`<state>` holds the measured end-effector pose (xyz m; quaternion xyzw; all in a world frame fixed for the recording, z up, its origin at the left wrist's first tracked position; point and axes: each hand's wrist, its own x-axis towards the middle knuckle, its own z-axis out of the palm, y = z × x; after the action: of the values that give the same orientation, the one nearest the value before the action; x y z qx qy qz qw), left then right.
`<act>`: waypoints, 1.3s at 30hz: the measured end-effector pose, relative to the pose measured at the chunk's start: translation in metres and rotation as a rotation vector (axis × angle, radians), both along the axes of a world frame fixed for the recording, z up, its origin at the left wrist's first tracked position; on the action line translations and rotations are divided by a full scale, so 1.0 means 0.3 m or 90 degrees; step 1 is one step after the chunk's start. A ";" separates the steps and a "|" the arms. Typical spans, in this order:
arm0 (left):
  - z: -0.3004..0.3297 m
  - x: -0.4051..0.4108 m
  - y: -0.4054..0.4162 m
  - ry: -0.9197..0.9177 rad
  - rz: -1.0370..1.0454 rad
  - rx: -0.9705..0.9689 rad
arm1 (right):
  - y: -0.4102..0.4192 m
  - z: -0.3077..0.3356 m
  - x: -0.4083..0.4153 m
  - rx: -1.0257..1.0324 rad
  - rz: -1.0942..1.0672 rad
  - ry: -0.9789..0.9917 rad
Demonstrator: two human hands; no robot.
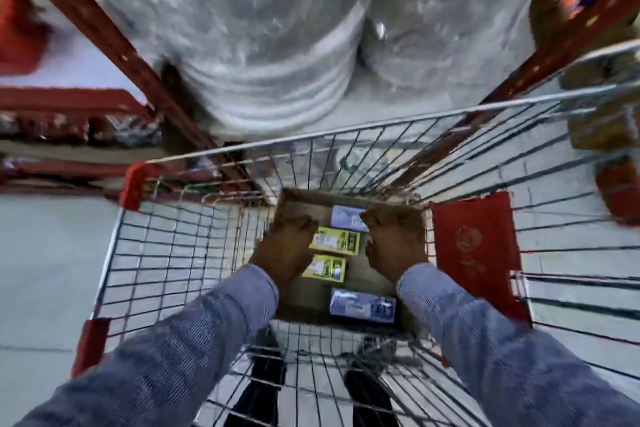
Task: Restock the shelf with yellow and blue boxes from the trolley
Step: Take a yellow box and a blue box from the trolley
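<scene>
Hands: as both are lowered into the trolley at frame centre, the left hand and right hand are seen from the back; whether anything is gripped cannot be told.
Reach: the hands are set either side of the boxes, judged as readying a pick-up.
Yellow boxes: two are laid flat between the hands, in a cardboard tray.
Blue boxes: one is lying nearest, lower centre; another is partly hidden by the right hand.
Trolley: wire walls are keeping the stock contained.
Shelf: red uprights are seen in the upper frame, beyond the trolley.
</scene>
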<state>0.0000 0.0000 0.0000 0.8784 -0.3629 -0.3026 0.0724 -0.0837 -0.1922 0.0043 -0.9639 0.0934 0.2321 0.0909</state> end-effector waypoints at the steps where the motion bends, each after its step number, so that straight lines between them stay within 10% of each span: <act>1: -0.050 0.017 -0.014 0.007 -0.017 0.021 | -0.002 -0.034 0.016 0.005 -0.005 0.015; 24: -0.166 0.158 -0.047 -0.081 -0.269 0.040 | -0.014 -0.283 0.058 -0.033 -0.049 0.048; 39: 0.908 0.172 0.222 -0.266 -0.189 -0.140 | -0.041 0.732 0.090 0.215 -0.078 -0.353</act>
<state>0.0516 0.0665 0.2723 0.8456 -0.5256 -0.0807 0.0457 -0.0567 -0.2046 0.2239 -0.9542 0.0829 -0.0332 0.2854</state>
